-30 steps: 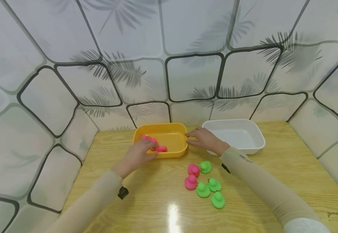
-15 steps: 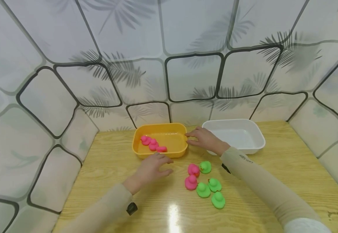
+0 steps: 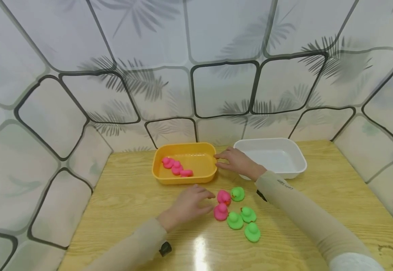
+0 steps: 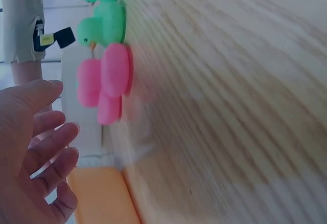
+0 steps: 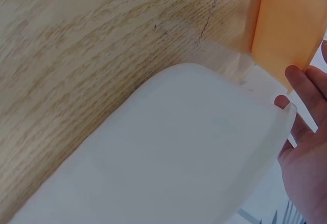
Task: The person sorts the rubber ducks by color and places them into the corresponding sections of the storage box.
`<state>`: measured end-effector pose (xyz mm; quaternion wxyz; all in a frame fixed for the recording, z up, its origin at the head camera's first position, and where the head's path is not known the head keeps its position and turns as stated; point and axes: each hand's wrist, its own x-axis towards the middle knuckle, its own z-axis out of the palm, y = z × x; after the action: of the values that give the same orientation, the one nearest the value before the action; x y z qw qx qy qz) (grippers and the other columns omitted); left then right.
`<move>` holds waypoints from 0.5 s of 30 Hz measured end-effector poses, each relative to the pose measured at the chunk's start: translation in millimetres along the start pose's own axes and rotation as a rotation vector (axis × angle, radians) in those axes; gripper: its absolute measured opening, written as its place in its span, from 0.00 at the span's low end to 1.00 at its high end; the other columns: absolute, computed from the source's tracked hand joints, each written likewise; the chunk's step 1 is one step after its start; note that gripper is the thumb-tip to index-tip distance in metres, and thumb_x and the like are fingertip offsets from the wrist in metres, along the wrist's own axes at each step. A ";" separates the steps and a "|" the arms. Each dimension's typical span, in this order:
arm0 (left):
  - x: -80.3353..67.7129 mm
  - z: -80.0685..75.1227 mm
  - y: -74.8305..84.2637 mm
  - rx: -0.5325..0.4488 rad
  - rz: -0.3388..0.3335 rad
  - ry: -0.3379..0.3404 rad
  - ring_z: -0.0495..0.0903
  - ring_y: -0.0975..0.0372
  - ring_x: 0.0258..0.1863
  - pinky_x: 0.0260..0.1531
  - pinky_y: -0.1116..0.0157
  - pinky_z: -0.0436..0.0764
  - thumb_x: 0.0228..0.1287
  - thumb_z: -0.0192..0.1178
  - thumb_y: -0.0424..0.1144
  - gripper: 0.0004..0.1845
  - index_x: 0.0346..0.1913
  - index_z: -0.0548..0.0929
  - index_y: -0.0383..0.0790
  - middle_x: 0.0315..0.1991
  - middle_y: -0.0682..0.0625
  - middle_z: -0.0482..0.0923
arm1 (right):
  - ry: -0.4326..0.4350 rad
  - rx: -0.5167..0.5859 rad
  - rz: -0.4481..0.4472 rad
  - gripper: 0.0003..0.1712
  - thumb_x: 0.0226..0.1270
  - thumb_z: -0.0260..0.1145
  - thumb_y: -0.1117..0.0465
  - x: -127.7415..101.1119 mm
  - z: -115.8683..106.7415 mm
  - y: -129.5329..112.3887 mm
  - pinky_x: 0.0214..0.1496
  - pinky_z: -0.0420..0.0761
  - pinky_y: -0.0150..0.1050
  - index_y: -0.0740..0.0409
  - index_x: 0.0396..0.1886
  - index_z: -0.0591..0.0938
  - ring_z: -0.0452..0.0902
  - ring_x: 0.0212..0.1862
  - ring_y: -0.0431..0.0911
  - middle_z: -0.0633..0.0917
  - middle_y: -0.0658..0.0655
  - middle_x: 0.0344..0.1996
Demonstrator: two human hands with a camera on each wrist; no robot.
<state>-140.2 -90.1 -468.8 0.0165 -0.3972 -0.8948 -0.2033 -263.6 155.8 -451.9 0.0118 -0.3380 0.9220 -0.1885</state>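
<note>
Pink rubber duck (image 3: 220, 212), frame centre, on wooden surface (image 3: 132, 203): left hand (image 3: 189, 205) just beside, fingers apart; right hand (image 3: 237, 162) fingers relaxed against orange plastic tub (image 3: 184, 180).

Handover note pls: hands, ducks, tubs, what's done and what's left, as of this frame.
Left hand: open, holding nothing, fingers just short of the two pink ducks on the table.
Right hand: fingers rest on the yellow tub at its right rim, between it and the white tub.
Done: three pink ducks in the yellow tub.
Left: two pink ducks and four green ducks lie loose on the table. No ducks in the white tub.
</note>
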 end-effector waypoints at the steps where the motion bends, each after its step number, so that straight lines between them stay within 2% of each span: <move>1: 1.0 1.5 1.2 0.002 0.007 0.004 0.83 0.58 0.50 0.56 0.59 0.81 0.69 0.70 0.47 0.16 0.54 0.89 0.44 0.50 0.53 0.88 | 0.002 0.002 -0.002 0.24 0.75 0.69 0.52 -0.1 0.1 0.1 0.59 0.79 0.53 0.63 0.63 0.85 0.79 0.53 0.56 0.89 0.60 0.54; 8: 6.0 12.9 7.3 0.012 0.059 0.037 0.83 0.61 0.47 0.52 0.64 0.81 0.69 0.70 0.49 0.16 0.53 0.89 0.44 0.47 0.54 0.89 | 0.017 0.009 -0.021 0.24 0.75 0.69 0.53 0.2 1.1 1.6 0.58 0.79 0.53 0.63 0.62 0.85 0.78 0.52 0.56 0.89 0.60 0.54; 15: 8.0 22.8 13.5 0.000 0.009 0.029 0.81 0.62 0.45 0.50 0.66 0.80 0.72 0.67 0.51 0.15 0.52 0.89 0.46 0.45 0.55 0.87 | 0.019 0.010 -0.023 0.24 0.76 0.68 0.53 0.8 3.3 3.2 0.58 0.79 0.53 0.63 0.62 0.85 0.78 0.53 0.56 0.89 0.59 0.54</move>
<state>-133.0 -67.7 -483.4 0.0302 -0.3985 -0.8925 -0.2088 -265.7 156.4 -456.0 0.0027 -0.3468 0.9171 -0.1964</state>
